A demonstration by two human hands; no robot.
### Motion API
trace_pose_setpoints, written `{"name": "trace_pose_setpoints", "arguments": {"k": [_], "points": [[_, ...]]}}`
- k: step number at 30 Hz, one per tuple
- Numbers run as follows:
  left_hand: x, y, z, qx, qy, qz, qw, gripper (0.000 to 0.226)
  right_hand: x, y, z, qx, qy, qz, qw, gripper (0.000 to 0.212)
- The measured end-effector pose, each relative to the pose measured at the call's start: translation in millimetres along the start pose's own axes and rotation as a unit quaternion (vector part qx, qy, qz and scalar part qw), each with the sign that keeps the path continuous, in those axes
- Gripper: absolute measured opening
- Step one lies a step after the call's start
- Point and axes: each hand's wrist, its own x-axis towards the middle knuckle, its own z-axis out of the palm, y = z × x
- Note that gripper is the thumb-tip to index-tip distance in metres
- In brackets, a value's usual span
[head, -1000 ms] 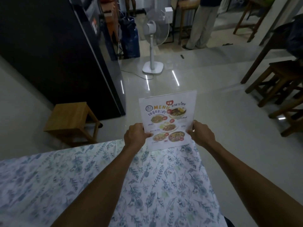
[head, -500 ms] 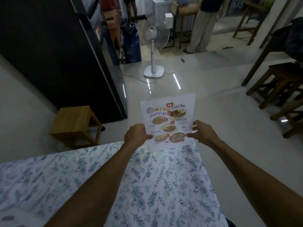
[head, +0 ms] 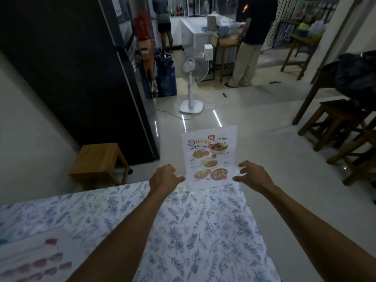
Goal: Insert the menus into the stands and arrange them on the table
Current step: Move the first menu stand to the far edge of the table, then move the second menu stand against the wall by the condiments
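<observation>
Hands [head: 164, 178] off upright (food-photo) menu [head: 209, 157]

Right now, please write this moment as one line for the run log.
menu stand: upright at far table edge | left hand: open, beside it | right hand: open, beside it | phase: placing

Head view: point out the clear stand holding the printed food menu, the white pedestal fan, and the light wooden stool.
Clear stand holding the printed food menu [head: 210, 157], head view, middle of the printed face.
White pedestal fan [head: 191, 86], head view, pole.
Light wooden stool [head: 95, 157], head view, seat top.
</observation>
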Motion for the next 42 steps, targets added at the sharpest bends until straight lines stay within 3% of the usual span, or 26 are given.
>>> {"name": "trace_pose_setpoints", "arguments": {"k": [9,19,23,29,33,36,42], "points": [[-90.0,-67.8,-36.4,-0.029,0.010,-0.017,0.999,0.057,-94.3,-67.5,49.2,-0.005,-0.032,-0.073,0.997,0.059],[-194.6,-228.1,-72.9,-0.051,-0.003,-0.113,0.992,0.049,-198.6,-182.6,172.2,0.016,-0.149,-0.155,0.977,0.053],[-216.3,-308.7,-102.1,-0.057,-0.005,-0.150,0.987,0.041,-221.6,-225.1,212.9,0.032,-0.193,-0.170,0.966,0.061],[-234.0,-407.6,-143.8,0.018,0.046,-0.211,0.976,0.075,-237.5,-266.2,256.6,0.042,-0.203,-0.162,0.965,0.086],[-227.4,-439.8,-154.5,-0.043,0.067,-0.198,0.977,0.097,-241.8,-271.8,270.6,0.033,-0.204,-0.154,0.966,0.086],[-218.8,-448.7,-158.4,-0.117,0.059,-0.159,0.979,0.101,-243.4,-271.7,273.1,0.021,-0.199,-0.149,0.968,0.086],[-201.9,-452.5,-162.0,-0.230,0.015,-0.080,0.970,0.075,-243.0,-276.5,277.7,0.006,-0.189,-0.144,0.971,0.079]]}}
